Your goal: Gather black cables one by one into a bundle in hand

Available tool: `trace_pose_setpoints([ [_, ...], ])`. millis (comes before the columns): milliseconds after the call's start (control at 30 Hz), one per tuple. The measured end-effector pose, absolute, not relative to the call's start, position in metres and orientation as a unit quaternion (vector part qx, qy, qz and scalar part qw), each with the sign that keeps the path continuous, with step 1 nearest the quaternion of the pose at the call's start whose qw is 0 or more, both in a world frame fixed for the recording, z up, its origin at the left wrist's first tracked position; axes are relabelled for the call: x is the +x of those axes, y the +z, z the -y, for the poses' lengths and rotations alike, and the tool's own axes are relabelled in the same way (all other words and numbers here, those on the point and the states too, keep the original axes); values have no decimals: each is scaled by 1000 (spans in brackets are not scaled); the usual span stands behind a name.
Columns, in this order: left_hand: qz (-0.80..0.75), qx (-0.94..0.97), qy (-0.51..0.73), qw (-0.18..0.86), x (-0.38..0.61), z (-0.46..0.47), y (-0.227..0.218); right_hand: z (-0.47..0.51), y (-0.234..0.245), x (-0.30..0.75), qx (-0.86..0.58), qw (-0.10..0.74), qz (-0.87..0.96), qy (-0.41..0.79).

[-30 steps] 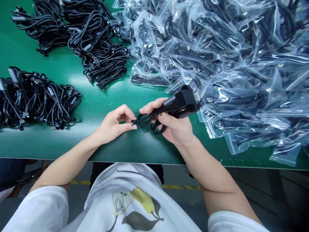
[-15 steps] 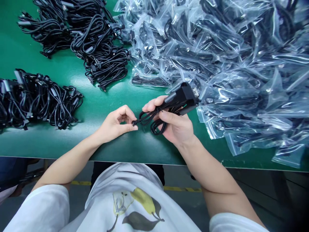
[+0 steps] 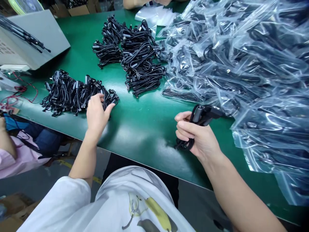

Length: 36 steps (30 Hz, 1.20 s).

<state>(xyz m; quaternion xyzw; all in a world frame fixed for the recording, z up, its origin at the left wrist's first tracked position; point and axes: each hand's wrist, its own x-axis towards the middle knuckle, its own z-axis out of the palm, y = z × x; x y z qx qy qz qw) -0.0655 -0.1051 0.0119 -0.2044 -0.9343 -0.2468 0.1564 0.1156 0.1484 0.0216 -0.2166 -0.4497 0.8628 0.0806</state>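
My right hand [image 3: 196, 133] is closed around a coiled black cable [image 3: 201, 116], held just above the table to the right. The cable's thick connector end points away to the right, and its loops hang below my fingers. Over at the left, my left hand [image 3: 98, 111] is at the near right part of a pile of coiled black cables [image 3: 70, 91]. Its thumb is spread from the fingers, whose tips reach over the cables; no cable shows lifted in it. Another heap of bundled black cables [image 3: 137, 54] lies further back.
Clear plastic bags with cables [image 3: 217, 71] are heaped along the right side. Flat bags [image 3: 156, 16] lie at the back, near another person's forearm [image 3: 135, 3]. A grey box [image 3: 36, 35] and red wires [image 3: 24, 90] occupy the far left; a person in pink [image 3: 21, 151] sits nearby.
My left hand has let go of the cable's end and moved left to the near cable pile. My right hand keeps the cable, fingers closed more around it. The view has turned left.
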Motion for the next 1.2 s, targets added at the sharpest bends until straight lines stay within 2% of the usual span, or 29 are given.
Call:
trace_pose_setpoints([
  [100,959,-171,-195,113,-89,123,10,-142,19,116,-201,39,465,861],
  [200,957,-163,-222,96,-92,122,12,-136,15,115,-189,19,472,861],
  [267,938,-140,-303,95,-87,119,18,-135,12,114,-194,29,467,862],
  [333,886,-128,-441,60,-78,115,25,-136,10,113,-198,33,462,864],
  [433,762,-155,-620,-99,-57,99,33,-136,7,112,-196,33,477,856],
  [533,662,-201,-665,-281,-30,67,32,-134,4,112,-178,42,497,848],
  [600,625,-237,-661,-342,-15,42,27,-132,1,112,-161,49,507,845],
  [667,623,-279,-638,-356,-5,20,22,-134,-2,111,-158,63,540,824],
  [833,694,-329,-582,-267,-9,0,11,-145,-5,111,-213,84,623,748],
  [900,678,-282,-617,-283,-16,2,7,-145,-6,113,-202,101,668,709],
  [1000,629,-213,-666,-339,-21,6,3,-140,-9,118,-93,154,772,610],
  [1100,597,-214,-680,-368,-22,9,4,-137,-12,122,-2,209,860,465],
  [1200,575,-239,-690,-369,-23,11,8,-137,-10,124,13,259,918,299],
])
